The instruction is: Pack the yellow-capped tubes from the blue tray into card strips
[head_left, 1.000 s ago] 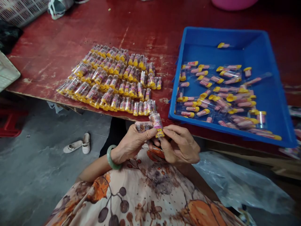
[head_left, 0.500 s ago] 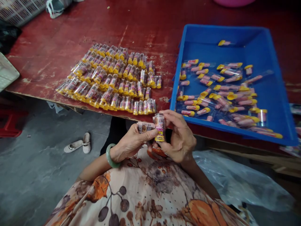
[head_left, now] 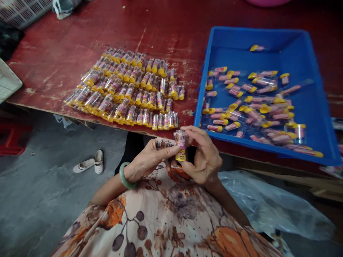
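Observation:
Above my lap, close to the table edge, my left hand [head_left: 150, 159] grips small printed labels [head_left: 164, 143], its thumb pressed on the front of a small clear tube [head_left: 181, 144]. That tube stands roughly upright, with a printed wrap and yellow at its lower end. Around its right side curl the fingers and thumb of my right hand [head_left: 205, 157]. The fingers of both hands partly cover the tube's back and the labels. Just beyond my hands, many similar tubes with yellow caps [head_left: 130, 92] lie in rows, stacked on the red table [head_left: 171, 32].
To the right, a blue tray [head_left: 308, 89] holds many loose yellow-capped tubes with pink contents [head_left: 253, 114]. Clear plastic sheeting [head_left: 273, 207] hangs below it. White clogs [head_left: 99, 161] and a red stool [head_left: 12, 139] are on the floor at left. A plastic crate [head_left: 23, 10] sits at the far left.
Both hands keep nearly the same hold on the tube and labels. The tube and the right hand have shifted very slightly left.

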The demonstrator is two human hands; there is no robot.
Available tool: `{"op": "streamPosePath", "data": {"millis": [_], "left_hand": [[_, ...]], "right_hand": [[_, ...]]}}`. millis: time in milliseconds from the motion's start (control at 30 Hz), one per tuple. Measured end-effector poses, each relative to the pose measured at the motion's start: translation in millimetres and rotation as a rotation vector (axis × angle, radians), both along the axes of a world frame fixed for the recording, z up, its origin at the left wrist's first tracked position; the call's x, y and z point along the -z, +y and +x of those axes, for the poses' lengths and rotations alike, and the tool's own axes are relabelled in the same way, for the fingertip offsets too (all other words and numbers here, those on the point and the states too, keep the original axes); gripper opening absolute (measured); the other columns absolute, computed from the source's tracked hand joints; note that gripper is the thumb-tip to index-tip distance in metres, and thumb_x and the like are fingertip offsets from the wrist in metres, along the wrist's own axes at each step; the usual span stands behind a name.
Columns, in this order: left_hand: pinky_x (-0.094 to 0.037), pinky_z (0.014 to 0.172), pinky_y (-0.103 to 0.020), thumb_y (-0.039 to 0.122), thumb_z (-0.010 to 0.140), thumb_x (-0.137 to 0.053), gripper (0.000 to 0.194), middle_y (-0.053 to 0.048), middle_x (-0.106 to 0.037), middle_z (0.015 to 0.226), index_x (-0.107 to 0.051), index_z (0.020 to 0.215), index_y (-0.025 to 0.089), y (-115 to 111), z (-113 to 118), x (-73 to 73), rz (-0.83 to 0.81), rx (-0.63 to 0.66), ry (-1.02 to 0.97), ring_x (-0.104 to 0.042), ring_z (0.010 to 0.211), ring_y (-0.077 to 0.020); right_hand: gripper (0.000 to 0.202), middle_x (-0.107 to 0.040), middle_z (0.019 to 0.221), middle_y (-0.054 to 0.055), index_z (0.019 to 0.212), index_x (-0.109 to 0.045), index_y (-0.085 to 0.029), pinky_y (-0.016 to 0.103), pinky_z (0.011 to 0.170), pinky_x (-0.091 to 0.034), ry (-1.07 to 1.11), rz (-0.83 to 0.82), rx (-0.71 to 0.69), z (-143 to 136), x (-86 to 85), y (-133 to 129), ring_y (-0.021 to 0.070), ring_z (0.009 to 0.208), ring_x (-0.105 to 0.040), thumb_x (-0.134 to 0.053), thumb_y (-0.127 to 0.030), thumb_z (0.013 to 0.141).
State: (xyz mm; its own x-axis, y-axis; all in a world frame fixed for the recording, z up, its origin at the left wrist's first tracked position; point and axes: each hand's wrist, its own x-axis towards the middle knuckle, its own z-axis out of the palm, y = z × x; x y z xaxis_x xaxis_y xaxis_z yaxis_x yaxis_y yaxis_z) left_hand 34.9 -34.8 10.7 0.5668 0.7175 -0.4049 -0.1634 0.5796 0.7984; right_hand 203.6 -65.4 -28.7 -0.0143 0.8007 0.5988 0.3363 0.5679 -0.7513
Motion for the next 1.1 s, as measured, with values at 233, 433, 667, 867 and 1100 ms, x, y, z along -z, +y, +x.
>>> {"op": "streamPosePath", "data": {"millis": [233,433,667,867,1100], "left_hand": [[-0.042,0.044,-0.021,0.041,0.069,-0.085,0.031,-0.001,-0.062,0.059,-0.071,0.076,0.014,0.5,-2.2,-0.3,0.010,0.000,0.028,-0.054,0.048,-0.0094],[-0.043,0.047,-0.020,0.042,0.067,-0.086,0.034,-0.001,-0.063,0.062,-0.071,0.077,0.013,0.8,-3.1,2.0,0.025,-0.008,0.034,-0.054,0.049,-0.0084],[-0.042,0.045,-0.018,0.047,0.068,-0.083,0.038,0.001,-0.060,0.057,-0.067,0.074,0.013,0.2,-7.9,-6.0,0.019,-0.028,0.044,-0.053,0.046,-0.0075],[-0.042,0.042,-0.020,0.048,0.066,-0.084,0.040,0.001,-0.059,0.052,-0.070,0.075,0.012,27.0,-47.5,-23.6,0.199,-0.257,0.254,-0.050,0.042,-0.0080],[-0.040,0.042,-0.018,0.048,0.062,-0.086,0.041,0.001,-0.058,0.051,-0.067,0.067,0.013,81.2,-117.7,-43.8,0.502,-0.448,0.539,-0.049,0.044,-0.0071]], "right_hand": [[0.073,-0.059,0.135,0.011,0.140,-0.050,-0.026,0.054,0.091,-0.056,-0.022,0.037,0.062,-2.7,4.2,2.6,0.0339,0.121,-0.059,-0.058,-0.019,0.068],[0.071,-0.058,0.139,0.011,0.141,-0.051,-0.025,0.059,0.101,-0.051,-0.027,0.058,0.040,-2.7,2.0,0.2,0.0347,0.125,-0.058,-0.059,-0.016,0.071],[0.064,-0.054,0.144,0.017,0.143,-0.051,-0.018,0.059,0.103,-0.048,-0.166,0.114,-0.012,-1.8,7.1,5.9,0.0371,0.128,-0.056,-0.063,-0.016,0.080],[0.063,-0.057,0.141,0.017,0.141,-0.053,-0.020,0.054,0.096,-0.054,-0.200,0.156,0.024,3.2,-0.1,12.3,0.0350,0.122,-0.061,-0.071,-0.015,0.081],[0.044,-0.068,0.125,0.013,0.122,-0.067,-0.021,0.046,0.088,-0.055,-0.150,0.146,0.107,24.5,7.2,18.3,0.0294,0.105,-0.069,-0.073,-0.009,0.080]]}}
